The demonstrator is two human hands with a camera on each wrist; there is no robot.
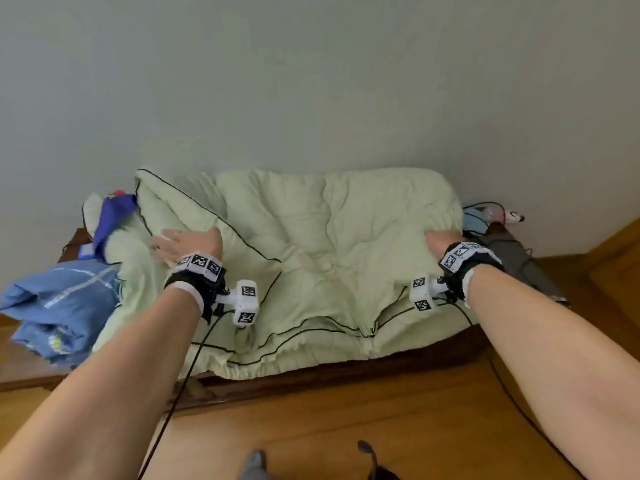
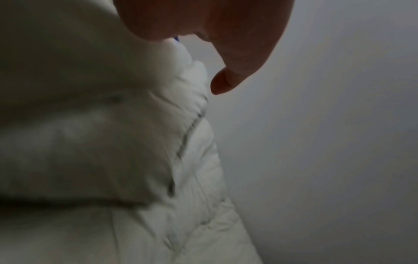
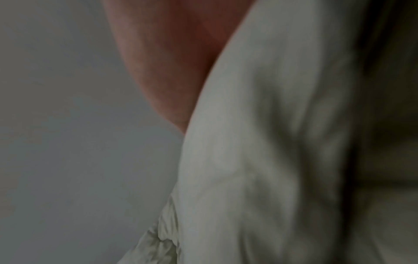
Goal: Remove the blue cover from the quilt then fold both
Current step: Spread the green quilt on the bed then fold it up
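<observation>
A pale green quilt (image 1: 311,254) with black piping lies spread and partly folded on a low wooden bench against the wall. The light blue cover (image 1: 65,303) sits crumpled at the bench's left end, apart from the quilt. My left hand (image 1: 180,242) lies flat on the quilt's left part, fingers straight and pointing left; in the left wrist view its thumb (image 2: 224,84) hangs free above the quilt (image 2: 199,178). My right hand (image 1: 441,239) grips the quilt's right edge, its fingers buried in the fabric. In the right wrist view the quilt (image 3: 248,160) covers those fingers.
A bright blue-purple cloth (image 1: 110,216) lies behind the cover at the far left. Dark grey fabric with cables (image 1: 509,258) and small items (image 1: 485,214) crowd the bench's right end. The bench's front edge (image 1: 346,372) meets a wooden floor (image 1: 346,427). A grey wall stands right behind.
</observation>
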